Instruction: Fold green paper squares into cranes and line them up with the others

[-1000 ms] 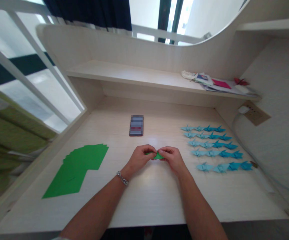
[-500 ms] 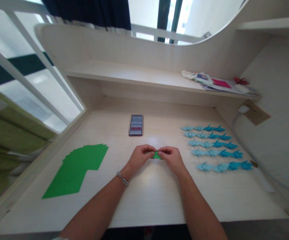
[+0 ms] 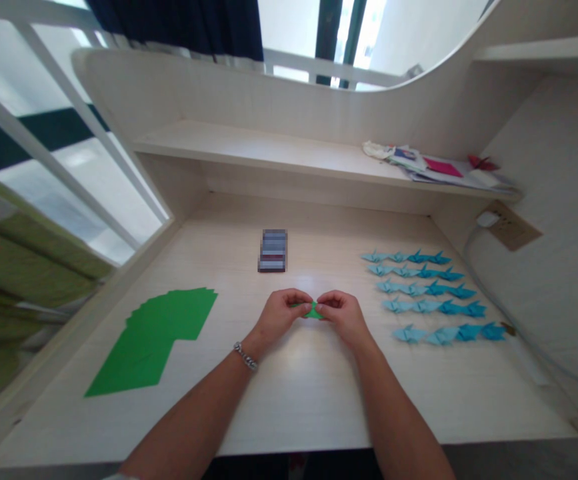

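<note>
A small folded piece of green paper (image 3: pixel 313 311) is held between both hands at the middle of the desk, mostly covered by fingers. My left hand (image 3: pixel 285 313) pinches its left side between thumb and fingers; a chain bracelet (image 3: pixel 245 357) circles that wrist. On the right side, my right hand (image 3: pixel 343 316) grips the paper the same way, the fingertips of both hands almost meeting. Fanned green paper sheets (image 3: pixel 153 340) lie to the left. Rows of folded blue paper cranes (image 3: pixel 426 288), from pale to deeper blue, stand on the right.
A phone-like object (image 3: pixel 273 251), its face blurred, lies beyond my hands. The shelf (image 3: pixel 269 143) above the desk bears papers (image 3: pixel 439 167) at its right. A cable (image 3: pixel 499 300) runs from the wall socket (image 3: pixel 511 225) along the right side. White rails (image 3: pixel 69 100) border the left.
Both hands stay in the same place with the green paper between them. Only a slight shift of the fingers and of the whole view shows.
</note>
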The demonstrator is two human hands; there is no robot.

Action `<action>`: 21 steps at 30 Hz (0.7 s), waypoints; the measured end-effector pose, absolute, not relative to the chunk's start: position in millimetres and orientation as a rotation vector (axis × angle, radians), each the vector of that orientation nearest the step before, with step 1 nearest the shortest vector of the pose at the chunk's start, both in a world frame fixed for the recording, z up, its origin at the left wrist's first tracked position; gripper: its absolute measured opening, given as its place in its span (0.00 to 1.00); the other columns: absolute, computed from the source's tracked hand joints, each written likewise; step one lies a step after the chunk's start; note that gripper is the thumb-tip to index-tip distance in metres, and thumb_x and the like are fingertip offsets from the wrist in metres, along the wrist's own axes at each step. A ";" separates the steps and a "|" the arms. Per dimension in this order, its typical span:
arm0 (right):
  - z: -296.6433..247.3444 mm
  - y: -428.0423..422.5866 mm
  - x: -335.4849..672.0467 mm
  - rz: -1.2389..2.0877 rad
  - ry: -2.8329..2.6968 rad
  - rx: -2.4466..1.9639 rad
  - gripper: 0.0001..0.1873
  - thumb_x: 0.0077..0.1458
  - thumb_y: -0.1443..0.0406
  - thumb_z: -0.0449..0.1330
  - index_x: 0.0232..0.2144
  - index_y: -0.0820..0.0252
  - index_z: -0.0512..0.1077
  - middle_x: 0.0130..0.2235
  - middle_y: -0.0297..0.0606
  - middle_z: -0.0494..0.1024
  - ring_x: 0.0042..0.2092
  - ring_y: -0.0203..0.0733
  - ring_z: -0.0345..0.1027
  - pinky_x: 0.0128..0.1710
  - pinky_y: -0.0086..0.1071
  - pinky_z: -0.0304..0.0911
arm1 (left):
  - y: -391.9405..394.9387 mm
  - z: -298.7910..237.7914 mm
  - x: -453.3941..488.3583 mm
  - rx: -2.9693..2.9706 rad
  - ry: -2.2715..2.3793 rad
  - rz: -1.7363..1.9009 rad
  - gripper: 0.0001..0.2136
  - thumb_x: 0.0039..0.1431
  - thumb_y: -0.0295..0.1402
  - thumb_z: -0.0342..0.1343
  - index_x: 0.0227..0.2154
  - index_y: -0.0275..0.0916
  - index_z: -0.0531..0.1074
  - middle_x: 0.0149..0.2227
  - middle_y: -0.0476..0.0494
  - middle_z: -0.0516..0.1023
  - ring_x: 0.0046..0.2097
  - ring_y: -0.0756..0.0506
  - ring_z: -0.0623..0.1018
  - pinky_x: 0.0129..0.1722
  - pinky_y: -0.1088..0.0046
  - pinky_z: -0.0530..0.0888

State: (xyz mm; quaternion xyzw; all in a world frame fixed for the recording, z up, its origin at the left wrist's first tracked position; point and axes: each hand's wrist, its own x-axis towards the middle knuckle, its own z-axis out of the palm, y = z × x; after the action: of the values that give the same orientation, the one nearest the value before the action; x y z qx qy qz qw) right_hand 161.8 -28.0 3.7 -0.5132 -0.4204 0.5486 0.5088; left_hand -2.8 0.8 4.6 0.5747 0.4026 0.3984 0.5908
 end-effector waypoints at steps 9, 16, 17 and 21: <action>2.4 -29.9 156.6 1.250 -1.111 -1.188 0.14 0.38 0.64 0.67 0.32 0.60 0.72 0.27 0.34 0.75 0.29 0.37 0.68 0.30 0.30 0.63 | -0.6 2.7 -2.7 1.362 0.975 0.997 0.09 0.43 0.28 0.63 0.30 0.34 0.72 0.26 0.46 0.77 0.29 0.49 0.76 0.32 0.73 0.73; -3.4 -25.8 161.1 1.180 -1.196 -1.261 0.11 0.38 0.63 0.66 0.27 0.60 0.71 0.27 0.35 0.74 0.29 0.38 0.67 0.29 0.30 0.63 | 0.5 1.4 -2.6 1.307 0.991 0.933 0.08 0.43 0.29 0.63 0.29 0.34 0.72 0.26 0.45 0.77 0.29 0.48 0.77 0.32 0.72 0.73; -3.8 -25.1 162.1 1.169 -1.198 -1.265 0.11 0.38 0.64 0.66 0.27 0.60 0.71 0.26 0.35 0.74 0.28 0.37 0.66 0.29 0.30 0.62 | 1.2 1.8 -2.7 1.296 0.996 0.925 0.08 0.42 0.29 0.63 0.28 0.34 0.72 0.25 0.45 0.77 0.29 0.48 0.76 0.31 0.72 0.73; -3.9 -24.5 164.6 1.204 -1.175 -1.236 0.12 0.36 0.64 0.67 0.25 0.59 0.69 0.25 0.34 0.73 0.27 0.37 0.66 0.28 0.29 0.62 | 2.9 3.4 -4.2 1.265 0.986 0.947 0.10 0.40 0.28 0.64 0.27 0.34 0.71 0.25 0.46 0.76 0.28 0.49 0.75 0.30 0.74 0.71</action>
State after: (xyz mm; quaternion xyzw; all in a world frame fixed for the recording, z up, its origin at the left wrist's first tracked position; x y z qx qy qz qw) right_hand 164.6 -24.5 -3.9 -0.5117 -0.4864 0.4985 0.5030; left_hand -4.2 2.9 3.4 0.5449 0.4247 0.4082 0.5967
